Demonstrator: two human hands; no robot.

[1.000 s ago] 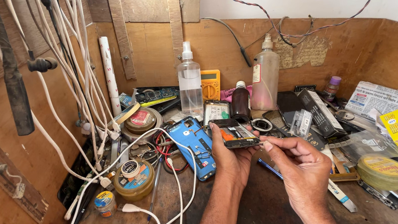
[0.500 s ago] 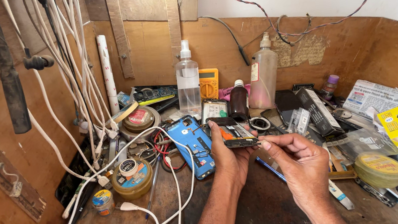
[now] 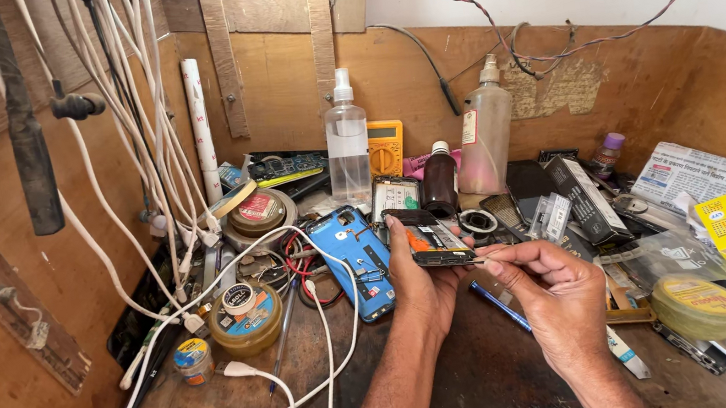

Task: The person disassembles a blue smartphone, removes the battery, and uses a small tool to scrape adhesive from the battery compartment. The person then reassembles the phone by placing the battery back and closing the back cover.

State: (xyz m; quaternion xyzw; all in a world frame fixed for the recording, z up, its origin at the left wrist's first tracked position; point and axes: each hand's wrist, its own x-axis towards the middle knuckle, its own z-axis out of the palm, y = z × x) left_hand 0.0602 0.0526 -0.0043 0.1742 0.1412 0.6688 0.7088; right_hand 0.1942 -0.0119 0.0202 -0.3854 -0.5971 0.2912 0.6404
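We are looking down at a cluttered wooden counter (image 3: 486,383) in a phone repair nook, and we judge the work to be mid-repair on an opened phone (image 3: 430,240), at the stage of picking at something along its edge. Our left hand (image 3: 418,276) holds the phone up above the counter's middle, fingers curled around its underside and thumb along the near side, its orange and dark insides facing us. Our right hand (image 3: 550,287) has its fingers pressed together in a pinch around a thin metal tool (image 3: 484,260), probably tweezers, whose tip touches the phone's right end. The next move seems to call for a steady left grip and a small, precise pull or nudge with the tip. Just beside the left hand lies a blue phone back (image 3: 352,253); behind stand two clear squeeze bottles (image 3: 348,146) and a yellow multimeter (image 3: 385,146)
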